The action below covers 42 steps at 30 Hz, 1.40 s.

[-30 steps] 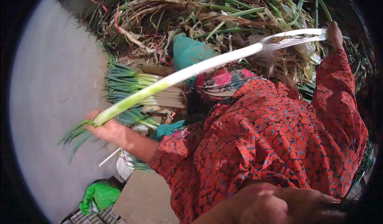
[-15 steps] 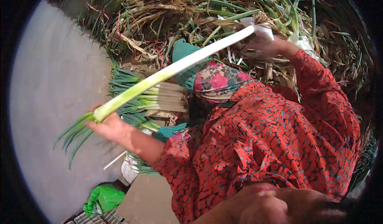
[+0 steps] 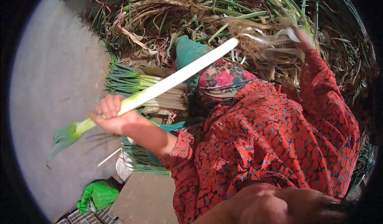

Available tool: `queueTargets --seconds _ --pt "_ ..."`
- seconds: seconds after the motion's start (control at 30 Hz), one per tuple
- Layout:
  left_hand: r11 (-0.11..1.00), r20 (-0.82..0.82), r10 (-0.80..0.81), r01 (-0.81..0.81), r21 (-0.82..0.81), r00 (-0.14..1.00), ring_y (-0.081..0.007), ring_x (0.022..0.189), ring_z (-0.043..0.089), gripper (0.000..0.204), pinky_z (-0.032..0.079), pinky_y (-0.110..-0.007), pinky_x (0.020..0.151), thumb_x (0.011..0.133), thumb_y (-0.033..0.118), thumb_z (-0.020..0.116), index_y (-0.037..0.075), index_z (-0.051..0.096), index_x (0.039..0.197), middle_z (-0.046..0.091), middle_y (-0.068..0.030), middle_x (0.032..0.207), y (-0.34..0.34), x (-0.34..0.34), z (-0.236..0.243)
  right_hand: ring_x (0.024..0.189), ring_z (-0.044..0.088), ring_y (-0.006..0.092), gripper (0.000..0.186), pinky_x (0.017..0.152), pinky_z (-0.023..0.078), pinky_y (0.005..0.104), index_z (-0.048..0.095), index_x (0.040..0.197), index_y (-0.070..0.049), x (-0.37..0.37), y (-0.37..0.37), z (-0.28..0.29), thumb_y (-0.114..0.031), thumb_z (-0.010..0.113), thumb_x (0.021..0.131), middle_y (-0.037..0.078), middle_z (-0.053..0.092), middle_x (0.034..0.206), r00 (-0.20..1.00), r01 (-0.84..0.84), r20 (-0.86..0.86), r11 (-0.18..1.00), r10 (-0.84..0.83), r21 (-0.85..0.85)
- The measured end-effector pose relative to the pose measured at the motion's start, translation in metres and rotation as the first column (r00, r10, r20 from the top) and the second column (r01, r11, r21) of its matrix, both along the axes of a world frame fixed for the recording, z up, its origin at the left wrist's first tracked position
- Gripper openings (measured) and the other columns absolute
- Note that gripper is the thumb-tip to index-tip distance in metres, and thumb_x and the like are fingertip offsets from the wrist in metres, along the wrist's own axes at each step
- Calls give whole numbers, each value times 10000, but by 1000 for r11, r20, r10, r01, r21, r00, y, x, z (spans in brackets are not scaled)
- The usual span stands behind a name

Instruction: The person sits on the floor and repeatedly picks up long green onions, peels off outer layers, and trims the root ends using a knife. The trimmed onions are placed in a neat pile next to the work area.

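A long green onion (image 3: pixel 179 77) slants across in front of me, its bare white end up to the right and its green leaves down to the left. My left hand (image 3: pixel 113 111) is wrapped round it near the leaf end. Out to the right, my right hand (image 3: pixel 306 40) is closed on white strips of peel (image 3: pixel 292 35), apart from the onion. Blurred strips and roots trail from it toward the onion's white tip. Below the onion lies a bundle of trimmed green onions (image 3: pixel 165 98), partly hidden by it.
A big heap of untrimmed onions (image 3: pixel 167 4) with dry roots and leaves spreads along the far side. At lower left are a green bag (image 3: pixel 97 196), a grey crate (image 3: pixel 85 218) and a brown board (image 3: pixel 145 198). More green leaves (image 3: pixel 143 158) lie near my left forearm.
The onion has shifted down and left, and my left hand now grips it farther from the leaves. My right hand has pulled away to the right from the white end with the peel.
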State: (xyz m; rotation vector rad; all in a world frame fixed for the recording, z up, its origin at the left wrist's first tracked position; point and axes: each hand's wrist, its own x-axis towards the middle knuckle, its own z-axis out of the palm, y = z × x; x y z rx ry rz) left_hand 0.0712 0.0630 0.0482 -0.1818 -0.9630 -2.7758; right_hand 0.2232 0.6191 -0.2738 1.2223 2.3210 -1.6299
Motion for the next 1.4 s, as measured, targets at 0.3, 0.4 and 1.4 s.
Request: queueTargets --seconds 0.3,0.4,1.4 --pt "986 35 165 -165 -16 986 -73 373 278 371 255 -209 365 861 282 410 148 286 538 271 38 455 -18 -4 -2 1065 422 356 608 864 357 431 294 1244 -46 13 -67 121 -146 562 708 200 436 1111 784 -575 384 339 488 744" --pt "991 48 134 -132 -28 990 -78 377 279 389 261 -215 369 864 275 407 148 271 522 264 37 443 -15 -4 2 1081 410 352 633 894 350 400 303 1265 -62 -31 -142 196 -214 619 738 188 406 1202 729 -370 -97 508 678 778" --pt "713 131 583 -428 -555 802 -184 537 459 235 474 -377 517 873 231 451 9 372 884 430 -69 669 -95 -12 -52 1054 426 361 716 881 364 378 241 1274 -19 -121 -431 171 -190 647 710 230 409 1170 -21 -720 -423 280 906 636"
